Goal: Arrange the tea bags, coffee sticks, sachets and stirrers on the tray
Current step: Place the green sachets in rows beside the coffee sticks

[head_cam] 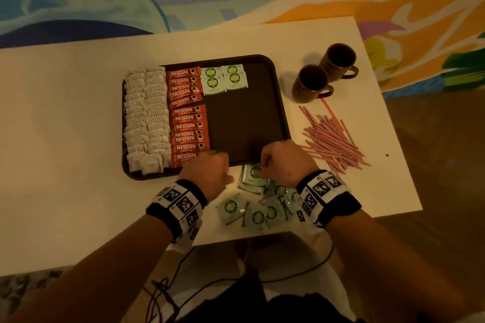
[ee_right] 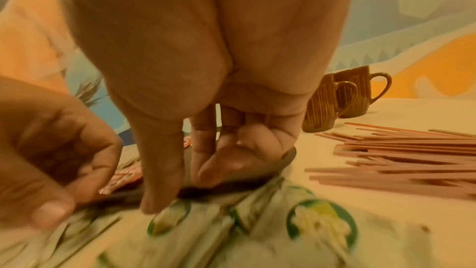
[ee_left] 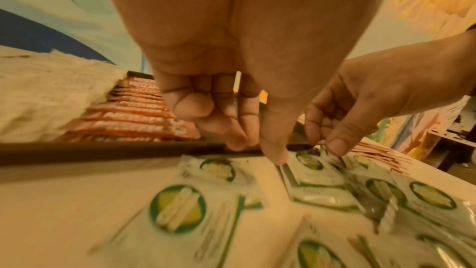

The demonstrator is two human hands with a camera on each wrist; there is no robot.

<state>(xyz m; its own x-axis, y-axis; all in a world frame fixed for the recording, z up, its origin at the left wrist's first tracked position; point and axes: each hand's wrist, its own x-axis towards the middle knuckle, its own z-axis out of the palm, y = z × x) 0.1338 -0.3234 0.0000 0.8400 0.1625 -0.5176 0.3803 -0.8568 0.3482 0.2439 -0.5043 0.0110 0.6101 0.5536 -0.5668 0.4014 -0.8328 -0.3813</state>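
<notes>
Right hand [head_cam: 284, 162] pinching top sachet of stack [head_cam: 253, 178] beside tray [head_cam: 282, 118] edge, left hand [head_cam: 210, 170] loosely curled, holding nothing, just left of it

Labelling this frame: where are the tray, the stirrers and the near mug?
tray [head_cam: 244, 123], head view, bare floor.
stirrers [head_cam: 333, 139], head view, middle of the pile.
near mug [head_cam: 311, 84], head view, its body.

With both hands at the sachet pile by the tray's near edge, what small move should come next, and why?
Probably lift the top sachet under the right hand and lay it on the tray below the four sachets already placed. Tea bags and coffee sticks look done; the loose pile and stirrers remain on the table.
</notes>
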